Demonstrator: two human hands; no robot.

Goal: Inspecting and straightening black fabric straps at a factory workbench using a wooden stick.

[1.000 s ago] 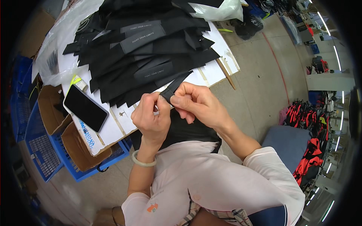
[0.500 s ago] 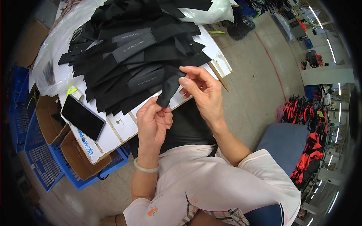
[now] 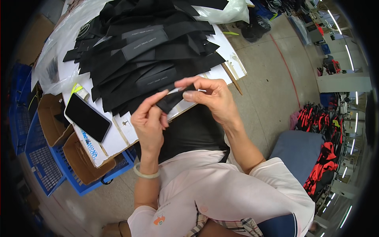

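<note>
Between my two hands a short black fabric strip (image 3: 170, 102) is stretched just above the table's near edge. My left hand (image 3: 151, 118) pinches its left end, with the index finger reaching along the top. Thumb and fingers of my right hand (image 3: 209, 98) are closed on the other end. Beyond them a large heap of black fabric strips (image 3: 130, 71) covers the table, some bearing small printed grey patches. Part of the held strip is hidden behind my fingers.
A dark-screened phone (image 3: 87, 117) lies on the white tabletop (image 3: 112, 136), left of the heap. Cardboard boxes (image 3: 85, 158) and blue plastic crates (image 3: 49, 168) stand below left. A pointed wooden stick (image 3: 233, 79) juts past the right edge. Clear plastic bags (image 3: 55, 59) flank the heap.
The strip has gone from hanging folded and slanted to lying nearly level between my hands. My left hand has shifted left, and my right hand has come slightly lower.
</note>
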